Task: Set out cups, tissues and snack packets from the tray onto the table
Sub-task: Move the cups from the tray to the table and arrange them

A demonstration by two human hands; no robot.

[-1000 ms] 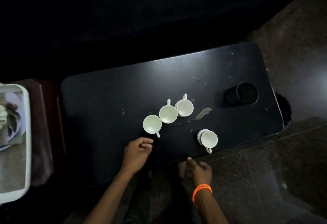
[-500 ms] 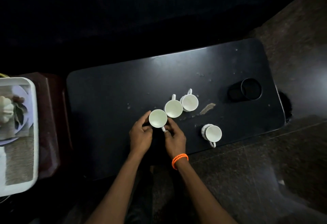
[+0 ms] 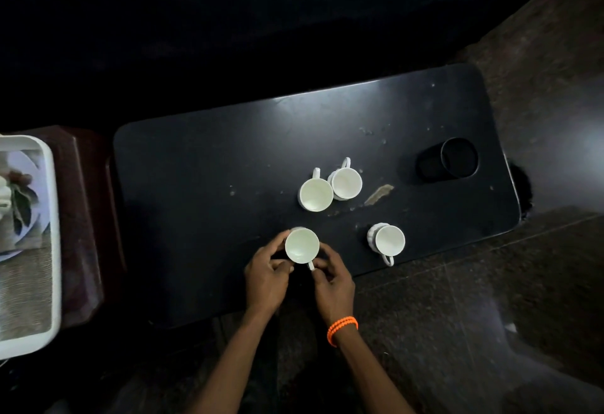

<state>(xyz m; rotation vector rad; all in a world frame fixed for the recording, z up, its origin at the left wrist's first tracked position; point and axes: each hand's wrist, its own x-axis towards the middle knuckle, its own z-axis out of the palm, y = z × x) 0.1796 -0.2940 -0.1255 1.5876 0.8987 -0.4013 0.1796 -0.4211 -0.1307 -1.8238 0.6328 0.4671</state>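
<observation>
Several white cups stand on the black table [image 3: 202, 165]. Both my hands hold one white cup [image 3: 302, 245] near the table's front edge: my left hand [image 3: 266, 278] cups its left side, and my right hand [image 3: 333, 279], with an orange bracelet at the wrist, pinches its handle. Two more cups [image 3: 315, 194] [image 3: 346, 183] touch each other further back. A fourth cup [image 3: 389, 241] stands to the right with its handle toward me. The white tray [image 3: 55, 250] is at the far left on a dark red stand.
A black cylindrical holder [image 3: 447, 160] stands at the table's right end. The tray holds a patterned plate or cloth, blurred. A pale scuff mark [image 3: 379, 194] lies on the tabletop right of the cups. Dark stone floor surrounds the table at right and front.
Both hands closed on the leftmost cup and drew it toward me, away from the other two cups it stood beside.
</observation>
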